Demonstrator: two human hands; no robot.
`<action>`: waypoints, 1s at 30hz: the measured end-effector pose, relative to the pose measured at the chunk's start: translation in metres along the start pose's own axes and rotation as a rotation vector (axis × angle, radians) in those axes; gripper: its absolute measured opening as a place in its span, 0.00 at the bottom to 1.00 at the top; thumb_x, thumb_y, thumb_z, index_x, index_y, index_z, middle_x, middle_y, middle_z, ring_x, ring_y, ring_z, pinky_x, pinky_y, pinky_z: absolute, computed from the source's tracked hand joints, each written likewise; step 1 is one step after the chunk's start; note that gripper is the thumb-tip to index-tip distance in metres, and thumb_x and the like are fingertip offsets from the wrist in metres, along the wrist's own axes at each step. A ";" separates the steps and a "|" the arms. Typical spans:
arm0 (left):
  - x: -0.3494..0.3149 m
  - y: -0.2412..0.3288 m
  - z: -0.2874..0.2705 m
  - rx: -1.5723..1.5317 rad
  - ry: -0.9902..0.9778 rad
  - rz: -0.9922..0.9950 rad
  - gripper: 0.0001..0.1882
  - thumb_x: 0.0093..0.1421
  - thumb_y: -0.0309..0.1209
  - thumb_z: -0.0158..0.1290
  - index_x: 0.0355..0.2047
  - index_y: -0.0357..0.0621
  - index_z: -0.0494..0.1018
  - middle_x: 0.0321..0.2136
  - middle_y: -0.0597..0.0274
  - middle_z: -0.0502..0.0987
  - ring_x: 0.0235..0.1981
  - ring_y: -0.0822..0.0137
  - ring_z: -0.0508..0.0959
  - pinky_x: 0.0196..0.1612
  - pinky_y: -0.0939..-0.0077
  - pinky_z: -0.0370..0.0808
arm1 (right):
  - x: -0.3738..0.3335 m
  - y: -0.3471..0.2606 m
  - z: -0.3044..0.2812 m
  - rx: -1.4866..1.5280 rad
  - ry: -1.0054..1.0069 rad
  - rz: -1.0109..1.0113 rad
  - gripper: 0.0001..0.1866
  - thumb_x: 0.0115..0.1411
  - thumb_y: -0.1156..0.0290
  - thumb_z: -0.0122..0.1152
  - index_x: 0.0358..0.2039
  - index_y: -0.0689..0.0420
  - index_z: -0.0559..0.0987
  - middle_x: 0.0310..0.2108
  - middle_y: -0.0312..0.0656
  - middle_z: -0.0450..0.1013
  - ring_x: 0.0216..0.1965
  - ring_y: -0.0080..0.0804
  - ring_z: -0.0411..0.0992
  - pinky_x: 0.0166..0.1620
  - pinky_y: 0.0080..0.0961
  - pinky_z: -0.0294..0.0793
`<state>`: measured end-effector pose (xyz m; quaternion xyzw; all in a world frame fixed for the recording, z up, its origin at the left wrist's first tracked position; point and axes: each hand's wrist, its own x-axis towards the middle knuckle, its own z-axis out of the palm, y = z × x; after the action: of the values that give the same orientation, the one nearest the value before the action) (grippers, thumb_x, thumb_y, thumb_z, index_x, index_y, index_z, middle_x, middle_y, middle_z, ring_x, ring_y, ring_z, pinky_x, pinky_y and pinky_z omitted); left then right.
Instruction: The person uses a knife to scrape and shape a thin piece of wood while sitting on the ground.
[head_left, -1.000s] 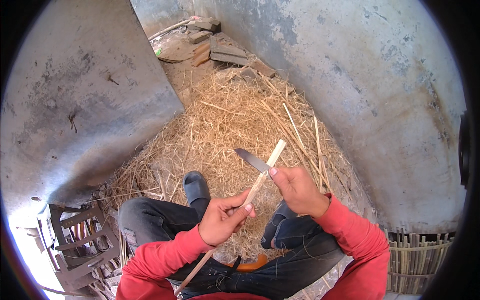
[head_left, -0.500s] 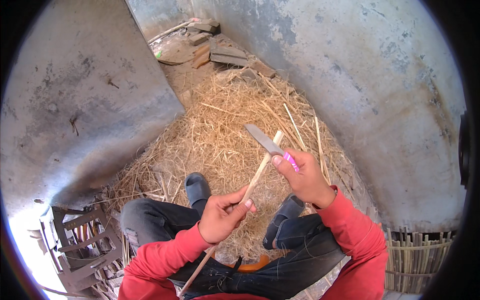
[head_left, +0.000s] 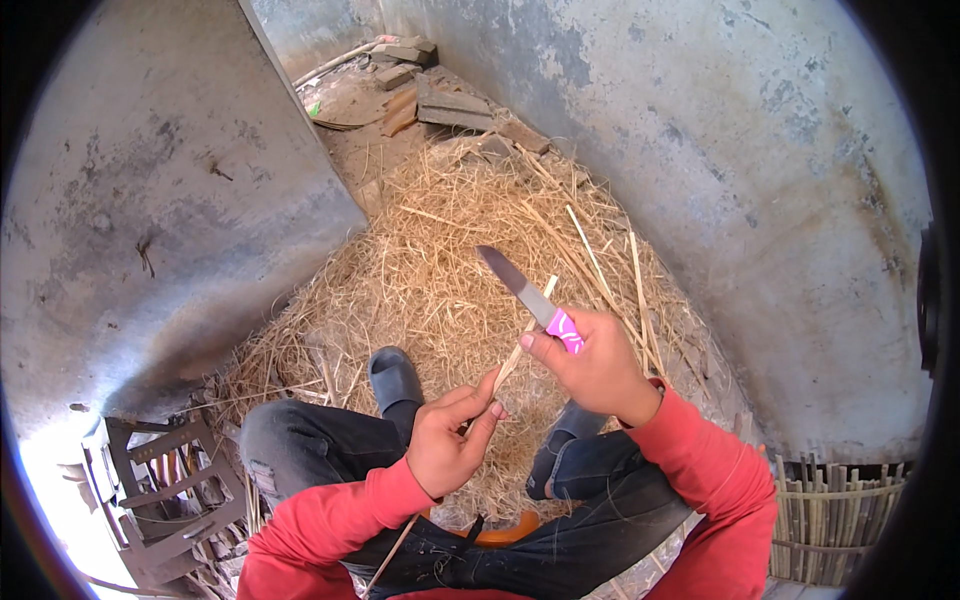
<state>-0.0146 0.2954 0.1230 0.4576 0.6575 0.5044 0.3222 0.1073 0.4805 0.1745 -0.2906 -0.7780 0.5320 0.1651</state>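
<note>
My left hand (head_left: 455, 432) pinches a long, thin strip of pale wood or bamboo (head_left: 512, 358) between thumb and fingers. The strip's lower end runs back under my left wrist toward my lap, and its upper end points away from me. In my right hand (head_left: 588, 362) is a knife (head_left: 533, 303), its pink, white-patterned handle wrapped by the fingers. The grey blade points up and to the left, crossing over or just beside the strip's upper part; whether it touches cannot be told. My right thumb lies close to the strip.
Straw-like shavings (head_left: 440, 255) cover the floor, with loose strips (head_left: 640, 290) at the right. Bricks (head_left: 455, 107) lie at the far end. Concrete walls (head_left: 740, 200) rise on both sides. A dark frame (head_left: 180, 490) stands lower left, a slatted basket (head_left: 835, 520) lower right.
My right hand and the knife have moved slightly toward me and left, and the blade has turned steeper. The strip appears rolled, showing a narrower side, with its upper end lower.
</note>
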 end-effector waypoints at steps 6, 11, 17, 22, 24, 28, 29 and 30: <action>0.001 -0.001 0.002 -0.028 0.022 -0.037 0.21 0.66 0.19 0.54 0.60 0.34 0.72 0.33 0.58 0.81 0.35 0.73 0.80 0.39 0.79 0.75 | 0.002 -0.001 0.003 0.040 -0.040 -0.020 0.09 0.62 0.69 0.64 0.29 0.60 0.78 0.16 0.39 0.68 0.19 0.22 0.64 0.23 0.29 0.63; 0.017 -0.018 -0.007 -0.166 0.252 -0.043 0.16 0.69 0.24 0.52 0.55 0.33 0.76 0.25 0.65 0.78 0.30 0.78 0.76 0.32 0.81 0.75 | -0.017 -0.002 0.017 -0.017 -0.353 -0.289 0.12 0.60 0.66 0.66 0.26 0.58 0.75 0.14 0.44 0.67 0.16 0.42 0.68 0.23 0.34 0.66; 0.012 0.004 -0.027 -0.434 0.054 -0.333 0.21 0.70 0.26 0.53 0.62 0.39 0.70 0.32 0.69 0.79 0.24 0.84 0.68 0.24 0.87 0.66 | -0.003 -0.007 0.003 -0.070 -0.071 -0.228 0.16 0.62 0.60 0.67 0.27 0.59 0.76 0.16 0.41 0.68 0.16 0.33 0.68 0.23 0.33 0.65; 0.012 0.013 -0.021 -0.575 -0.003 -0.356 0.20 0.71 0.25 0.50 0.63 0.39 0.70 0.31 0.67 0.77 0.19 0.83 0.65 0.20 0.86 0.62 | 0.008 0.006 -0.016 -0.098 0.135 -0.163 0.22 0.71 0.57 0.54 0.26 0.61 0.75 0.13 0.43 0.62 0.15 0.32 0.62 0.21 0.34 0.60; 0.008 0.011 -0.020 -0.602 -0.066 -0.384 0.21 0.71 0.26 0.50 0.63 0.40 0.69 0.32 0.66 0.77 0.20 0.82 0.66 0.20 0.86 0.63 | 0.008 0.005 -0.017 -0.135 0.157 -0.177 0.22 0.72 0.58 0.53 0.25 0.62 0.75 0.13 0.45 0.62 0.14 0.33 0.61 0.21 0.35 0.59; 0.005 0.016 -0.018 -0.608 -0.149 -0.376 0.23 0.71 0.26 0.52 0.66 0.41 0.67 0.32 0.69 0.78 0.22 0.84 0.66 0.22 0.88 0.64 | 0.005 0.005 -0.018 -0.237 0.223 -0.185 0.23 0.72 0.58 0.53 0.25 0.62 0.75 0.12 0.48 0.63 0.13 0.38 0.61 0.21 0.36 0.60; 0.004 0.017 -0.017 -0.602 -0.163 -0.372 0.23 0.71 0.26 0.52 0.65 0.41 0.67 0.32 0.69 0.78 0.22 0.84 0.66 0.22 0.88 0.64 | 0.005 0.004 -0.018 -0.239 0.223 -0.185 0.23 0.72 0.58 0.53 0.25 0.62 0.75 0.12 0.48 0.63 0.13 0.38 0.61 0.21 0.36 0.60; 0.003 0.018 -0.017 -0.595 -0.176 -0.368 0.23 0.71 0.26 0.52 0.65 0.40 0.67 0.32 0.69 0.77 0.22 0.84 0.66 0.22 0.88 0.65 | 0.004 0.002 -0.018 -0.229 0.228 -0.187 0.22 0.72 0.58 0.53 0.25 0.62 0.76 0.12 0.48 0.63 0.13 0.39 0.62 0.20 0.37 0.60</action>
<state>-0.0264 0.2934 0.1449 0.2596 0.5232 0.5659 0.5819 0.1147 0.4972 0.1796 -0.2924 -0.8334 0.3859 0.2666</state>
